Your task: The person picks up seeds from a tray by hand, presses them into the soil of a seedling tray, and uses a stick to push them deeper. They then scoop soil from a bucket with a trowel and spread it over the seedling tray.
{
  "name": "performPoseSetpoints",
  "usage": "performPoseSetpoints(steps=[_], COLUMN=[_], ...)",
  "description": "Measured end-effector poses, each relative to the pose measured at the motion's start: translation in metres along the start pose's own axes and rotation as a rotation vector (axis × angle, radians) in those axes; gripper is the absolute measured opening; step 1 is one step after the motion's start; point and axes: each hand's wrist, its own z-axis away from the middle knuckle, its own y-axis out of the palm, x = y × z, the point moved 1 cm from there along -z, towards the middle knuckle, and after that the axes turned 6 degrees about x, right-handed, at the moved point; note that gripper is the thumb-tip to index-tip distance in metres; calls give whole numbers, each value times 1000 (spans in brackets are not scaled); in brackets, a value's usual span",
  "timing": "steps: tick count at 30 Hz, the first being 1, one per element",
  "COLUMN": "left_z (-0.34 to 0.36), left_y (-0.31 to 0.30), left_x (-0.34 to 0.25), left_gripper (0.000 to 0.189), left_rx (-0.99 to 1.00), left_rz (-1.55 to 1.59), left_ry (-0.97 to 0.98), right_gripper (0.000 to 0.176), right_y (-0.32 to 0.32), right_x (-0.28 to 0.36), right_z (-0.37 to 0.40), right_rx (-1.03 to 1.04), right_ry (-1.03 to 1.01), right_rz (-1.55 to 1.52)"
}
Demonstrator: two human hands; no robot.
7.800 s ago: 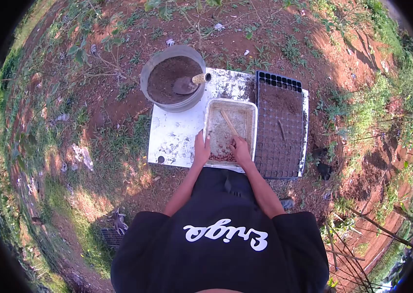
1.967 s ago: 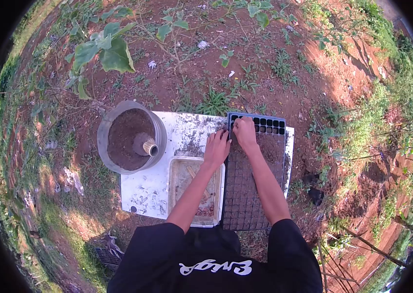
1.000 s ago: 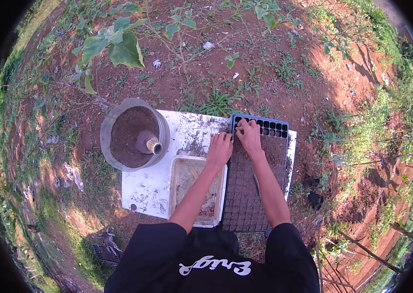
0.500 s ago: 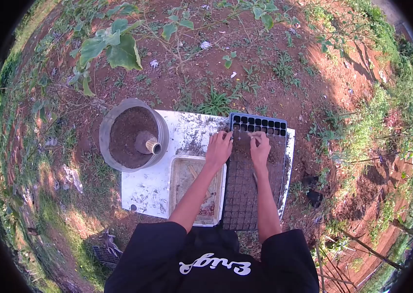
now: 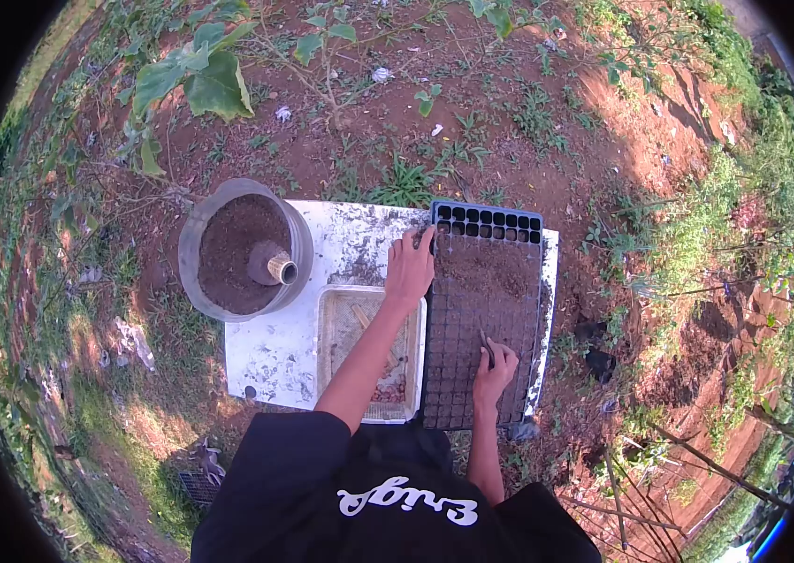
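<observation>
While pinching a thin dark stick (image 5: 484,338) in a narrow grip with the right hand (image 5: 497,368), hovering low over or touching the lower-middle cells of the seedling tray (image 5: 488,204). Keeping the left hand (image 5: 410,267) at the upper left rim of the tray, fingers bent over the edge; cannot tell whether gripping or only resting there.

Positioned along the right side of the tabletop (image 5: 270,361), with a narrow white strip exposed beyond the right rim. Set close against the left rim, near the front edge: a shallow rectangular basin (image 5: 324,342). Open white surface between basin and round bucket (image 5: 302,246), and behind the basin.

Made of dark molded material in a square grid, with crumbly brown soil (image 5: 491,267) over most cells and black hollows at the far end. Inside the grey bucket: dark soil and a scoop (image 5: 272,266) with a tubular handle. Inside the basin: a flat wooden strip (image 5: 362,317) and small reddish pieces (image 5: 389,389).

Compared with half a second earlier, moved down from the far cells to the stick with the right hand; unchanged at the rim with the left.
</observation>
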Motion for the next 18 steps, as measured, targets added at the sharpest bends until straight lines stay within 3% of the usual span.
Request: performPoseSetpoints(steps=[7,9,15,18], left_z=[2,1,2,3], left_y=[0,-1,-1,-7], left_x=[2,1,4,0], left_gripper=[45,41,29,26], left_rx=[-60,-67,-57,-62], left_rz=[68,81,100,153], left_ry=[-6,-11,92,159], right_gripper=[17,14,13,13], right_y=[5,12,55,66], right_x=[7,25,59,59], right_z=[-9,-26,-98,-118], right_rx=[-134,-65,-147,-215], right_ry=[37,170,30,24], right_rz=[-82,-251,-315,-81])
